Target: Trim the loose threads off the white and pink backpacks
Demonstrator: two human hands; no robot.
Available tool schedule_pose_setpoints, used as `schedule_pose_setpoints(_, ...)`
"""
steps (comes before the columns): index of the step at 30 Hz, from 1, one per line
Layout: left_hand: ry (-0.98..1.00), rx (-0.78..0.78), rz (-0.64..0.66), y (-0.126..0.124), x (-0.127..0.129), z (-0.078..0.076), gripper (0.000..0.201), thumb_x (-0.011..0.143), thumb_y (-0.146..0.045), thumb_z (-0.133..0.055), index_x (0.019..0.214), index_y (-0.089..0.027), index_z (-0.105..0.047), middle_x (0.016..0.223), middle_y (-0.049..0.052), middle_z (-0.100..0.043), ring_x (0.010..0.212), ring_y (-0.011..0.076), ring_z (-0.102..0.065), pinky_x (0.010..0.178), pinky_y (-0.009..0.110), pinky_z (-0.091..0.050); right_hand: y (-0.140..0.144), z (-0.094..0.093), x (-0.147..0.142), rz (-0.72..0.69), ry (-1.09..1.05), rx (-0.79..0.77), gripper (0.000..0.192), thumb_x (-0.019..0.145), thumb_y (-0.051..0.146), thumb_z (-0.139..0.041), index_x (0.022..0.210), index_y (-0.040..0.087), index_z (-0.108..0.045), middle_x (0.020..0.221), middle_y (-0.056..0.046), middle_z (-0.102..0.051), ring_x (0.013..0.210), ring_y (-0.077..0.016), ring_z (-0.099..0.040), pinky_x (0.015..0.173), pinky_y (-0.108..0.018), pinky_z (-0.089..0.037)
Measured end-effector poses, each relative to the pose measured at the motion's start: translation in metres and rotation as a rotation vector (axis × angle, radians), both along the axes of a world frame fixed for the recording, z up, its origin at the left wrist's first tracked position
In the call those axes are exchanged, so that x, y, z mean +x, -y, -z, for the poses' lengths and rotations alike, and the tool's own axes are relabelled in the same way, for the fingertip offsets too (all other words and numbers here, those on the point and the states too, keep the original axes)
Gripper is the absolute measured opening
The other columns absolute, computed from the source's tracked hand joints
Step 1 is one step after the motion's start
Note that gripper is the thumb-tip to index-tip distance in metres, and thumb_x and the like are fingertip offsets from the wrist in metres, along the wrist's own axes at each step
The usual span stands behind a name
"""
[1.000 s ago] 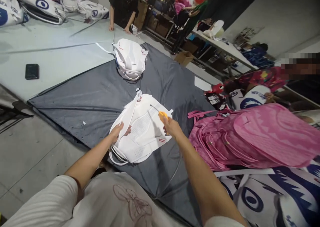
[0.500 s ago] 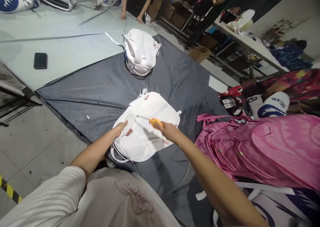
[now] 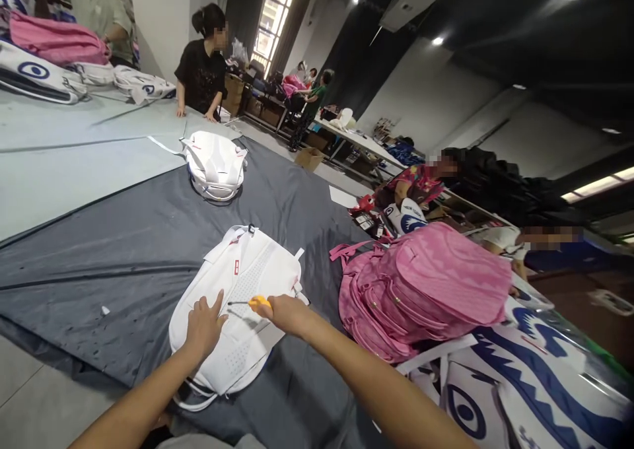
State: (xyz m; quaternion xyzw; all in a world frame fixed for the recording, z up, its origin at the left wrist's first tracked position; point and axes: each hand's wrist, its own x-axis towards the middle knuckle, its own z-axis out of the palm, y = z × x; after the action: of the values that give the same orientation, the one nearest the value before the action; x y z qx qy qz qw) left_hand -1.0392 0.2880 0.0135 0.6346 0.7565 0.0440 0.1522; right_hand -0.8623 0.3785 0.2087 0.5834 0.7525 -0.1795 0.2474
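Note:
A white backpack (image 3: 238, 343) lies on the dark cloth in front of me, its dotted back panel facing up and a small red label (image 3: 236, 267) showing. My left hand (image 3: 205, 323) rests on its left side, fingers apart, index finger stretched out, holding nothing. In my right hand (image 3: 290, 313) are orange-handled scissors (image 3: 259, 304), gripped by the handle over the right half of the backpack. Their thin dark blades point left toward my left fingertips, apart from them. The fingers of my right hand partly hide the handle.
Another white backpack (image 3: 215, 168) stands farther back on the dark cloth (image 3: 123, 251). Pink backpacks (image 3: 421, 297) are piled to the right, beside white-and-blue bags (image 3: 555, 370). A person in black (image 3: 201, 72) leans hands on the table's far edge. Other people work around the room.
My view has tilted up, showing more of the room. My left hand has gone from holding the backpack's strap edge to lying on the panel with fingers spread. The right still grips the scissors.

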Motion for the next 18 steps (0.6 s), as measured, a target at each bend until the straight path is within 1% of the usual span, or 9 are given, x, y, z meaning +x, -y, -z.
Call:
schedule_pose_setpoints(2, 0.027, 0.009, -0.029, 0.007, 0.003, -0.007, 0.058, 0.099, -0.035, -0.046, 0.156, -0.025, -0.033, 0.14, 0.023, -0.047, 0.123, 0.0369, -0.052, 0.099, 0.049, -0.042, -0.006, -0.002, 0.014, 0.032, 0.023, 0.008, 0.056, 0.1, 0.058, -0.034, 0.114, 0.018, -0.069, 0.117, -0.015, -0.073, 0.106, -0.0275, -0.069, 0.081, -0.031, -0.05)
schedule_pose_setpoints(4, 0.081, 0.049, -0.019, 0.019, 0.015, -0.014, 0.058, 0.1, -0.032, -0.044, 0.155, -0.021, -0.034, 0.159, 0.024, -0.027, 0.143, 0.0399, -0.034, 0.112, 0.053, -0.032, -0.013, -0.007, 0.034, 0.095, 0.067, 0.083, 0.062, 0.104, 0.051, -0.02, 0.125, 0.013, -0.063, 0.125, -0.022, -0.067, 0.113, -0.0299, -0.066, 0.084, -0.035, -0.049)
schedule_pose_setpoints(6, 0.178, 0.082, 0.107, 0.035, 0.035, -0.018, 0.062, 0.099, -0.036, -0.045, 0.157, -0.021, -0.029, 0.166, 0.02, -0.012, 0.152, 0.0367, -0.018, 0.119, 0.052, -0.024, -0.011, -0.012, 0.055, 0.128, 0.094, 0.138, 0.062, 0.105, 0.047, -0.016, 0.129, 0.011, -0.06, 0.127, -0.025, -0.065, 0.117, -0.0318, -0.063, 0.088, -0.038, -0.048)
schedule_pose_setpoints(8, 0.253, 0.021, 0.283, 0.052, 0.058, -0.016, 0.079, 0.092, -0.042, -0.059, 0.159, -0.024, -0.023, 0.167, 0.016, -0.012, 0.153, 0.0345, -0.02, 0.12, 0.05, -0.026, 0.004, -0.012, 0.07, 0.118, 0.081, 0.113, 0.058, 0.104, 0.049, -0.023, 0.122, 0.014, -0.066, 0.121, -0.021, -0.069, 0.112, -0.0308, -0.066, 0.087, -0.037, -0.049)
schedule_pose_setpoints(10, 0.23, -0.079, 0.387, 0.065, 0.077, -0.012, 0.098, 0.078, -0.039, -0.076, 0.159, -0.026, -0.021, 0.167, 0.015, -0.014, 0.151, 0.0369, -0.025, 0.118, 0.053, -0.029, 0.026, -0.01, 0.081, 0.095, 0.036, 0.037, 0.052, 0.102, 0.052, -0.033, 0.11, 0.018, -0.072, 0.111, -0.014, -0.074, 0.102, -0.0265, -0.07, 0.08, -0.031, -0.05)
schedule_pose_setpoints(12, 0.185, -0.109, 0.404, 0.074, 0.088, -0.01, 0.102, 0.072, -0.027, -0.08, 0.158, -0.023, -0.025, 0.165, 0.018, -0.019, 0.149, 0.0401, -0.028, 0.117, 0.057, -0.029, 0.045, -0.01, 0.094, 0.097, -0.004, -0.001, 0.049, 0.101, 0.052, -0.036, 0.11, 0.021, -0.073, 0.109, -0.009, -0.075, 0.1, -0.0231, -0.07, 0.079, -0.028, -0.049)
schedule_pose_setpoints(13, 0.184, -0.094, 0.399, 0.076, 0.091, -0.011, 0.099, 0.073, -0.021, -0.079, 0.157, -0.021, -0.028, 0.164, 0.019, -0.021, 0.149, 0.0411, -0.028, 0.118, 0.059, -0.028, 0.051, -0.011, 0.102, 0.115, -0.008, 0.006, 0.051, 0.102, 0.051, -0.033, 0.114, 0.02, -0.071, 0.111, -0.011, -0.074, 0.102, -0.0236, -0.069, 0.08, -0.028, -0.048)
schedule_pose_setpoints(16, 0.269, -0.077, 0.37, 0.076, 0.091, -0.015, 0.094, 0.074, -0.014, -0.076, 0.156, -0.016, -0.031, 0.163, 0.023, -0.02, 0.148, 0.0434, -0.025, 0.118, 0.061, -0.024, 0.058, -0.011, 0.13, 0.203, 0.042, 0.085, 0.06, 0.105, 0.047, -0.021, 0.129, 0.011, -0.062, 0.122, -0.022, -0.067, 0.112, -0.0318, -0.063, 0.088, -0.037, -0.045)
schedule_pose_setpoints(18, 0.34, -0.105, 0.344, 0.075, 0.089, -0.017, 0.095, 0.073, -0.012, -0.078, 0.155, -0.018, -0.033, 0.163, 0.022, -0.021, 0.148, 0.0436, -0.025, 0.118, 0.061, -0.023, 0.062, -0.009, 0.147, 0.238, 0.057, 0.089, 0.06, 0.105, 0.046, -0.02, 0.129, 0.009, -0.06, 0.122, -0.024, -0.066, 0.112, -0.033, -0.063, 0.088, -0.039, -0.044)
